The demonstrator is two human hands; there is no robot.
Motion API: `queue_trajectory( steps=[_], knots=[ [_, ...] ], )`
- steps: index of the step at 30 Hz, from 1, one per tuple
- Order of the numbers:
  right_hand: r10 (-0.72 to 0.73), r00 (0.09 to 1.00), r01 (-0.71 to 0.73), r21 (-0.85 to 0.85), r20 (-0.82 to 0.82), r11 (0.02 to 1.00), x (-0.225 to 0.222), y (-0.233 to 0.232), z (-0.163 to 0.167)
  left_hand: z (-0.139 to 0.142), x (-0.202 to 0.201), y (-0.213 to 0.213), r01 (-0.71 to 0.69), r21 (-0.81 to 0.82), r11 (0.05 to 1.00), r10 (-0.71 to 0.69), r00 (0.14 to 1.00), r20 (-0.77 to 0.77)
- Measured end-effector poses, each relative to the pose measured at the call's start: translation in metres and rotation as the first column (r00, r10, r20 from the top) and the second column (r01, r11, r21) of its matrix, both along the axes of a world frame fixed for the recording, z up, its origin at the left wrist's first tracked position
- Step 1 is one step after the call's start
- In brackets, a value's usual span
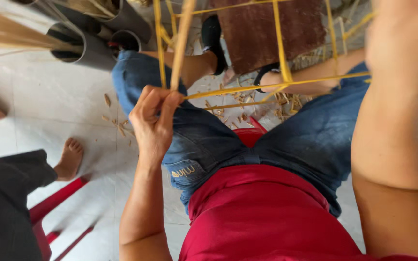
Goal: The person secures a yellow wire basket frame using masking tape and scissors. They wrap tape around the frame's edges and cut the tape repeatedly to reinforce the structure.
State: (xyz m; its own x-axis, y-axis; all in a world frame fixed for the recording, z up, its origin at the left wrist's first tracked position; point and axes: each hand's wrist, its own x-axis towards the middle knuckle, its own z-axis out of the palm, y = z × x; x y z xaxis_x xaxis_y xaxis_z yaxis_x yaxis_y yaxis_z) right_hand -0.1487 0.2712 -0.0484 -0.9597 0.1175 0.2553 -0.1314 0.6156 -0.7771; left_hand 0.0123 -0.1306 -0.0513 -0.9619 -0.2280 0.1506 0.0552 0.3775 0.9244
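Note:
A frame of thin yellow bamboo strips (276, 58) stands over my lap, with upright and crosswise strips tied together. My left hand (153, 118) is shut on a joint where an upright strip (180, 43) meets a crosswise strip (267, 86), just above my left knee. My right hand (402, 34) is raised close to the camera at the top right, blurred, by the frame's right side; whether it grips a strip cannot be made out. I sit in blue jeans and a red shirt.
Grey plastic pipes (93, 46) holding bamboo strips stand at the upper left. Bamboo shavings (117, 123) litter the white tiled floor. Another person's bare foot (68, 157) and dark trouser leg are at the left. A red stool (250, 135) shows between my legs. A brown mat (257, 29) lies ahead.

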Motion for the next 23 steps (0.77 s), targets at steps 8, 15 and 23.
queue_trajectory(
  steps=[8,15,23],
  knots=[
    [0.422,0.894,-0.264,0.586,-0.15,0.766,0.119,-0.034,-0.003,-0.008,0.023,0.012,-0.025,0.046,0.999,0.026,1.0,-0.011],
    [0.374,0.897,-0.196,0.548,-0.234,0.813,0.105,-0.051,-0.024,-0.042,0.01,-0.003,-0.045,0.187,0.981,0.051,0.998,-0.027],
    [0.385,0.909,-0.301,0.388,-0.159,0.871,0.096,-0.061,-0.051,-0.059,0.016,-0.017,-0.096,0.219,0.971,0.097,0.995,0.005]
  ],
)
